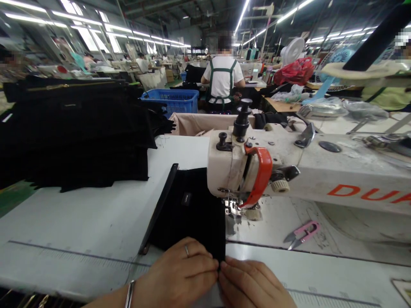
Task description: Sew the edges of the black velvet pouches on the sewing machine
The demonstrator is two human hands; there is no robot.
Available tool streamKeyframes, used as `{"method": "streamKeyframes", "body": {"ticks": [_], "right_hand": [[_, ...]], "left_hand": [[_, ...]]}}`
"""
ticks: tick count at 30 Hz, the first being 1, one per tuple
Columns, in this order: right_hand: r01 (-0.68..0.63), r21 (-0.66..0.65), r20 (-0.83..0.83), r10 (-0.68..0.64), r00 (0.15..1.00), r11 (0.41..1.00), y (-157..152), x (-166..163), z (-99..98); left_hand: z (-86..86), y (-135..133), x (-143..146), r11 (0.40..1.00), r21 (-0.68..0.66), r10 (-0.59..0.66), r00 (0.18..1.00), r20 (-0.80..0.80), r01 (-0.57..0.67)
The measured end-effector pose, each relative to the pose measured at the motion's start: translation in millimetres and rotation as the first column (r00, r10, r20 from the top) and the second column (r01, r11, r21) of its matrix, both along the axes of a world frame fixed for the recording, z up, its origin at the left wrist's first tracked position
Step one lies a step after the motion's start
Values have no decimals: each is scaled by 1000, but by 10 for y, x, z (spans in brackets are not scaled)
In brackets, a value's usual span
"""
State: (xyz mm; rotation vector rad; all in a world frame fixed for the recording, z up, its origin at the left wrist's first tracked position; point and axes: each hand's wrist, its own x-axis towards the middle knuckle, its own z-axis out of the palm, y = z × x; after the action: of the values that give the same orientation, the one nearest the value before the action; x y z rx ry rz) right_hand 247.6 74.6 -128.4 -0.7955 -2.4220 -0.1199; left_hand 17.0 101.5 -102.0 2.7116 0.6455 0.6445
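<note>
A black fabric panel (192,222) with a small dark label lies on the white table, its right edge running up to the presser foot of the sewing machine (231,162). Along the panel's left side runs a dark strip that looks like a zipper edge. My left hand (183,269), with a ring and a bracelet, pinches the panel's near right corner. Right beside it, my right hand (253,282) grips the same corner, fingertips pressed together. Between the hands the fabric edge is mostly hidden by fingers.
Pink thread snips (303,234) lie on the machine bed to the right. A tall stack of black fabric pieces (77,132) stands at the left. Behind the table are a pink cloth-lined bin (192,122), a blue plastic basket (180,99) and a co-worker (224,72) seen from behind.
</note>
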Motion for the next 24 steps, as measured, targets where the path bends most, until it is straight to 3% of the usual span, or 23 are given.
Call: {"method": "streamKeyframes", "body": {"ticks": [5, 11, 18, 24], "right_hand": [[58, -45, -66, -61, 996, 997, 85, -43, 66], [38, -169, -125, -60, 990, 985, 212, -67, 103], [81, -346, -45, -102, 994, 935, 380, -72, 240], [119, -365, 12, -123, 992, 923, 506, -52, 201]], "left_hand": [[-10, 157, 12, 1000, 18, -14, 1000, -26, 15], [-2, 367, 6, 999, 25, -27, 995, -92, 30], [-70, 613, 2, 994, 103, -25, 991, -129, 38], [-56, 784, 29, 993, 120, 8, 985, -170, 13]]}}
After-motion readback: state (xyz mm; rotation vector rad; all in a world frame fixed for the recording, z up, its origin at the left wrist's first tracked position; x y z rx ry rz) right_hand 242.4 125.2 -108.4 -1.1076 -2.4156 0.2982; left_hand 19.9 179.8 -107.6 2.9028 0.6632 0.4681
